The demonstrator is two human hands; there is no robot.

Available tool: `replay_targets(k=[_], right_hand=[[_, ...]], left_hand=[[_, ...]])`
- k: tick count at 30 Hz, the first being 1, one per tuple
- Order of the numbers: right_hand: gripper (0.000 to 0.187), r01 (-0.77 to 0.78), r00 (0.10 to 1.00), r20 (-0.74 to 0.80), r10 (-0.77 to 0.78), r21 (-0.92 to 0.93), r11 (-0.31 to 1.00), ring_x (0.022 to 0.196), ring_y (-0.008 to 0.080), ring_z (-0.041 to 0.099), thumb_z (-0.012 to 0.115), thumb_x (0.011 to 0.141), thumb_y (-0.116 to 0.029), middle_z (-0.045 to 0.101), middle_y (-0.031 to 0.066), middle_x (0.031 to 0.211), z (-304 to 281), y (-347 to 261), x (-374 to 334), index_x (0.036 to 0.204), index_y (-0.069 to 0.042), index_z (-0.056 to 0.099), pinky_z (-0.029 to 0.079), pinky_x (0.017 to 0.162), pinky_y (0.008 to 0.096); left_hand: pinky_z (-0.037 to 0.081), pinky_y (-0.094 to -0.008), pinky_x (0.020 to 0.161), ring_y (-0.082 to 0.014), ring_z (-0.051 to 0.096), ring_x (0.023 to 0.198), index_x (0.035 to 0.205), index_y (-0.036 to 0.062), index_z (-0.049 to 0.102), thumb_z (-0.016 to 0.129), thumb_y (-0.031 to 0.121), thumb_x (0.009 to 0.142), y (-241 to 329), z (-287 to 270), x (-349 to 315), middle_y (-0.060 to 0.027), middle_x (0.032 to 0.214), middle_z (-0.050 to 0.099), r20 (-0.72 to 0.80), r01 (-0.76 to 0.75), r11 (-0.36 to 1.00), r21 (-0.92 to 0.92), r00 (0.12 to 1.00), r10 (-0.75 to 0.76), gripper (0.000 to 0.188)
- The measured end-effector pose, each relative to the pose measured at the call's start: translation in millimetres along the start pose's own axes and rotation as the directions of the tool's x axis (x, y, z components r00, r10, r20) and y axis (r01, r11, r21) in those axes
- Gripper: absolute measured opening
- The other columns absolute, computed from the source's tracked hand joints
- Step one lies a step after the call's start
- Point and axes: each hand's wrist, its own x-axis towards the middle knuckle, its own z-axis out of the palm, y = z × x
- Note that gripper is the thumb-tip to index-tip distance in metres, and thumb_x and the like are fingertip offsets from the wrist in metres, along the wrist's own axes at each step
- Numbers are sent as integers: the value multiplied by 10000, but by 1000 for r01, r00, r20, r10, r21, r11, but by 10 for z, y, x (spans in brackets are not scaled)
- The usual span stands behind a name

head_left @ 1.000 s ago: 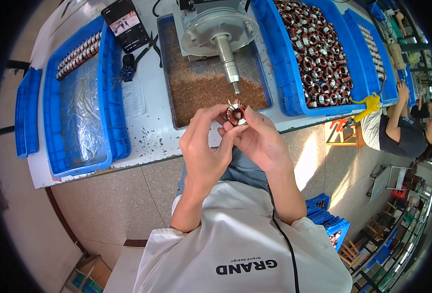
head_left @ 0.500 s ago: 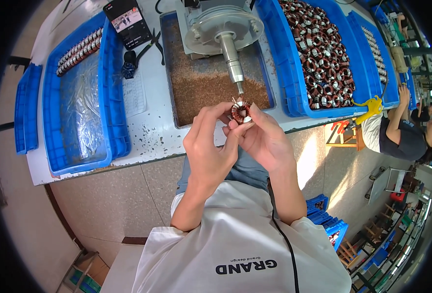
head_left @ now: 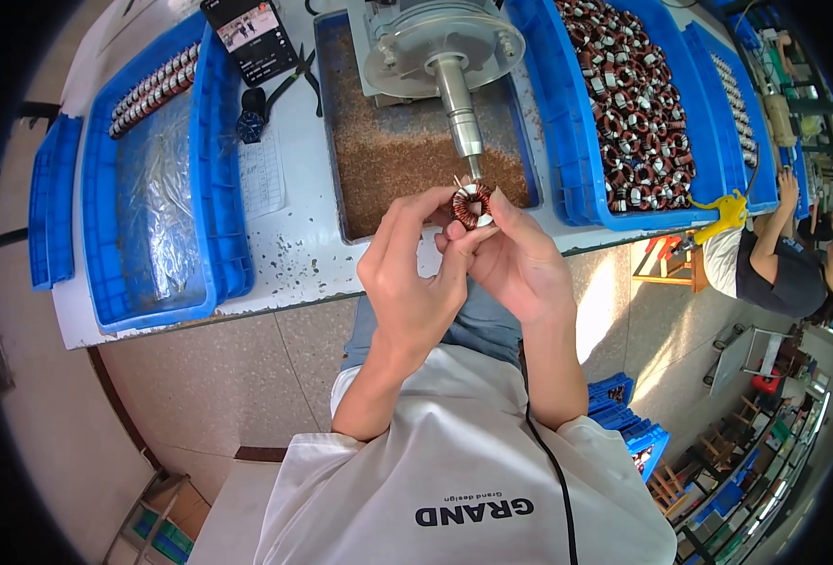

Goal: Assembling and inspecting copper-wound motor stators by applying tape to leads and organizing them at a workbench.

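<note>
Head view: the bare left hand (head_left: 407, 268) and bare right hand (head_left: 534, 273) meet at a small ring-shaped coil of reddish-brown wire with white segments (head_left: 462, 215), the grip of each clamped on it by the fingertips. The coil is held up near the tip of a stepped, silver metal spindle (head_left: 457, 104). At right on the white-topped desk (head_left: 294, 259), a blue plastic bin (head_left: 567, 151) contains heaped, similar wire rings (head_left: 638, 122).

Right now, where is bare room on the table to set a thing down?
The chipped patch of white table between the large left bin and shavings tray, below the paper sheet, looks bare; a narrower strip runs right of the tray. Crowded: the sheet's far end, with watch, pliers, phone.
</note>
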Motion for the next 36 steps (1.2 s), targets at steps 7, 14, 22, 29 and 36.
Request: replay_targets(k=[7,14,22,29,36], right_hand=[[261,-29,1000,-6,29,28,999,941,239,712,654,1027,-158,724,156,1041,-9,-63,28,1190,45,665,583,896,321],[253,14,1000,-16,-16,-70,997,942,236,715,661,1025,-169,727,154,1034,41,-50,-54,1165,41,678,583,891,316],[246,43,998,-42,-44,-28,999,949,227,713,663,1024,-169,726,147,1042,119,-25,-16,1162,34,682,576,894,300],[245,74,996,-44,-75,-37,997,947,220,707,661,1024,-167,721,147,1056,70,33,-77,1168,30,682,575,892,299],[338,82,994,-59,-87,-77,994,933,230,677,547,1085,-252,716,140,1018,76,47,-14,1234,38,639,555,918,346]], left_hand=[[513,-282,679,-181,616,742,1107,-20,693,792,-78,734,4,39,10,-99,925,696,-16,7,1000,-11,1000,-7,390],[507,-278,675,-176,611,741,1106,-21,697,788,-81,736,16,-1,-33,-93,921,701,-9,11,1000,-27,1000,-12,386],[502,-274,671,-171,603,738,1103,-19,703,790,-79,736,22,0,15,-88,913,703,13,41,997,-64,999,-40,381],[496,-271,664,-165,591,730,1109,-17,704,788,-81,736,0,-24,-31,-86,910,702,22,16,999,-28,1000,-16,387],[494,-269,664,-163,589,732,1114,-12,708,787,-84,733,-32,-2,5,-87,912,704,18,25,997,-68,1000,-24,396]])
